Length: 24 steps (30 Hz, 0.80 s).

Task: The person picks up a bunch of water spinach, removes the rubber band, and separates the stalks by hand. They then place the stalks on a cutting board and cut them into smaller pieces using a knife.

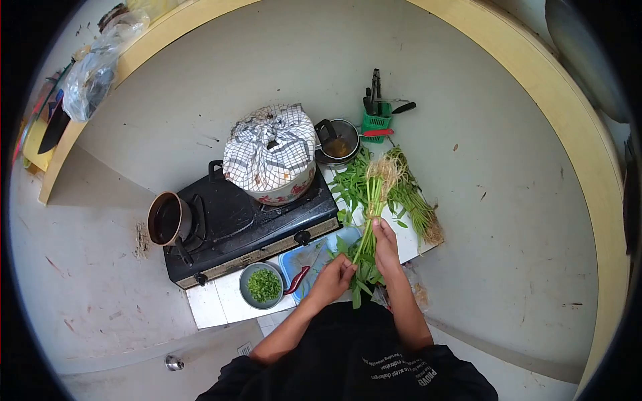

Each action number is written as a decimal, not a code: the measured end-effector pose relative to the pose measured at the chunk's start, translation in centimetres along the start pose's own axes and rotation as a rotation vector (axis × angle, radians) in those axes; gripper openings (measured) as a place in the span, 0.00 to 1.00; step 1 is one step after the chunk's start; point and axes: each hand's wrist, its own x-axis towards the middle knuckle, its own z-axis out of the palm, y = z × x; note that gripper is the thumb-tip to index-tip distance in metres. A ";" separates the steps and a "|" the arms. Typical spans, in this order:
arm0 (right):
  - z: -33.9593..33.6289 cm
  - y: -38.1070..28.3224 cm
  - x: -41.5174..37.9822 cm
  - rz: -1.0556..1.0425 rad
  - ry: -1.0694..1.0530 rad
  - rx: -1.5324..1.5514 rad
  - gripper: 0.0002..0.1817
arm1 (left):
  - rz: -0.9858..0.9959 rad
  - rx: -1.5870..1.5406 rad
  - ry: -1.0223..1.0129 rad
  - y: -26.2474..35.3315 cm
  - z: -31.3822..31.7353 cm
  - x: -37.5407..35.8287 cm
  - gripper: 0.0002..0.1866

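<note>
My right hand (385,247) is closed round a bunch of leafy greens (372,227), its pale roots pointing up and its leaves hanging down in front of my shirt. Lower on the left side of the same bunch, my left hand (333,279) pinches at the stems; its fingertips partly hide what they grip. A second rooted bunch of greens (416,204) lies on the white tiled counter to the right. Under the hands is a blue tray (289,262), partly covered by leaves, with a knife (297,279) with a dark red handle at its left edge.
A grey bowl of chopped greens (264,285) stands left of the tray. On the black gas stove (227,214) are a cloth-covered pot (284,190) and a saucepan (167,217) of dark liquid. Behind stand a small pot (340,144) and a green utensil basket (376,121).
</note>
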 end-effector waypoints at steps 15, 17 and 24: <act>1.1 0.9 -1.5 -0.236 -0.055 -0.462 0.15 | -0.197 -0.433 -0.069 0.1 -0.3 3.0 0.12; 0.7 1.1 -1.7 -0.228 -0.049 -0.453 0.15 | -0.125 -0.366 -0.045 0.0 -0.2 2.6 0.11; 1.2 1.6 -2.5 -0.195 0.024 -0.457 0.16 | 0.005 -0.169 0.031 -0.2 0.3 1.8 0.08</act>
